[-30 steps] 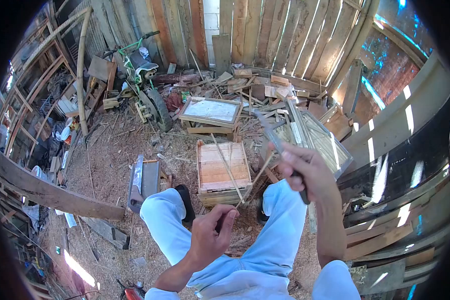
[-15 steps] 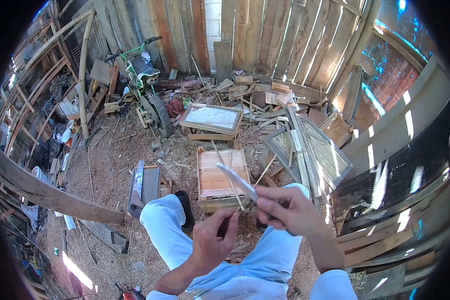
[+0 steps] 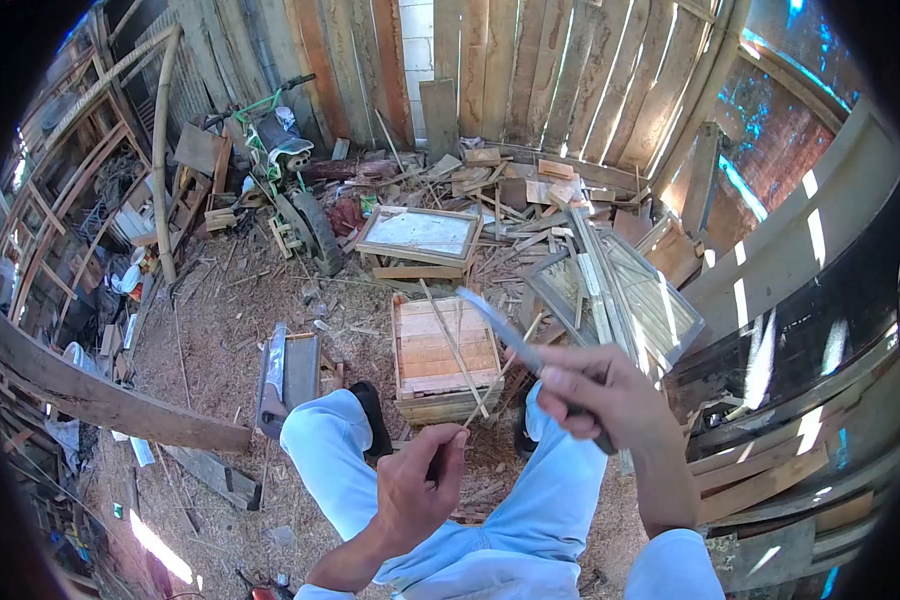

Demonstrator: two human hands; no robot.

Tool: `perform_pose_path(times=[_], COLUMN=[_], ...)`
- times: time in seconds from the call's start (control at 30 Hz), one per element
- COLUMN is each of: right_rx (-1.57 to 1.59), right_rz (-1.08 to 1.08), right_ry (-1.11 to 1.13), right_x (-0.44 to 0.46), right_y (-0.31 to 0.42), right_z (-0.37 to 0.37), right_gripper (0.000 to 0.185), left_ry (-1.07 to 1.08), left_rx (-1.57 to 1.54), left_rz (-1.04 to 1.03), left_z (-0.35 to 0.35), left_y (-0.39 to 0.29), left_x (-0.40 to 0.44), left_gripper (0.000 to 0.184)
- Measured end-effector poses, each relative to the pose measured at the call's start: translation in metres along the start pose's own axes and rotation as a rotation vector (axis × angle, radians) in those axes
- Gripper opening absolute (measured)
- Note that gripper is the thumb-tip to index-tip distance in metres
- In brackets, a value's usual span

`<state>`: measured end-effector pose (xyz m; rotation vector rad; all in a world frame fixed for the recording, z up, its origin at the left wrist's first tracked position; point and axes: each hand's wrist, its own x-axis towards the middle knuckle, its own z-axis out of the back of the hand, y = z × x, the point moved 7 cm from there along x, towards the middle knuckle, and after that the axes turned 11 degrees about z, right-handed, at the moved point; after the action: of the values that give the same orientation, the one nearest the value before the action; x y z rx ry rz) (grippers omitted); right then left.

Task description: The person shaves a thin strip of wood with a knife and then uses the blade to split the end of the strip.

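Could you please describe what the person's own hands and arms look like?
Both the left hand and right hand are bare, with no gloves or wristwatch visible. Pale, bluish-white sleeves leave the forearms uncovered.

One knife [image 3: 500, 325] is gripped in the right hand [image 3: 595, 395], and one thin stick [image 3: 515, 362] is pinched in the left hand [image 3: 420, 485]. At least one more stick [image 3: 454, 345] is laid across one wooden box [image 3: 445, 360] just beyond the hands. To their left, one saw [image 3: 274, 368] is supported by one low surface [image 3: 302, 368]. Farther ahead, one green-framed bike [image 3: 288, 155] and one pale framed panel [image 3: 420, 232] are seen. Two dark shoes [image 3: 372, 415] are worn; scattered wood scraps [image 3: 480, 185] cannot be counted.
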<state>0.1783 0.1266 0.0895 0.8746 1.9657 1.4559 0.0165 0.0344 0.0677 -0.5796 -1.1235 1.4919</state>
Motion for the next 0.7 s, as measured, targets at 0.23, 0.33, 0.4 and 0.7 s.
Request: perform_pose_path(times=[0.23, 0.33, 0.4, 0.7], right_rx=[-0.080, -0.042, -0.059, -0.082], right_rz=[-0.061, -0.109, -0.093, 0.017], right_ry=[0.094, 0.229, 0.214, 0.036], right_x=[-0.005, -0.009, -0.010, -0.004], right_y=[-0.015, -0.033, -0.034, -0.001], right_z=[-0.024, -0.043, -0.042, -0.013], right_gripper=[0.038, 0.038, 0.036, 0.029], left_ry=[-0.006, 0.029, 0.036, 0.069], left_rx=[-0.020, -0.024, -0.061, -0.041], left_rz=[-0.026, 0.015, 0.031, 0.045], left_z=[-0.002, -0.002, -0.004, -0.004], left_y=[-0.009, -0.009, -0.005, -0.004], left_x=[0.003, 0.003, 0.002, -0.003], left_gripper=[0.004, 0.004, 0.004, 0.009])
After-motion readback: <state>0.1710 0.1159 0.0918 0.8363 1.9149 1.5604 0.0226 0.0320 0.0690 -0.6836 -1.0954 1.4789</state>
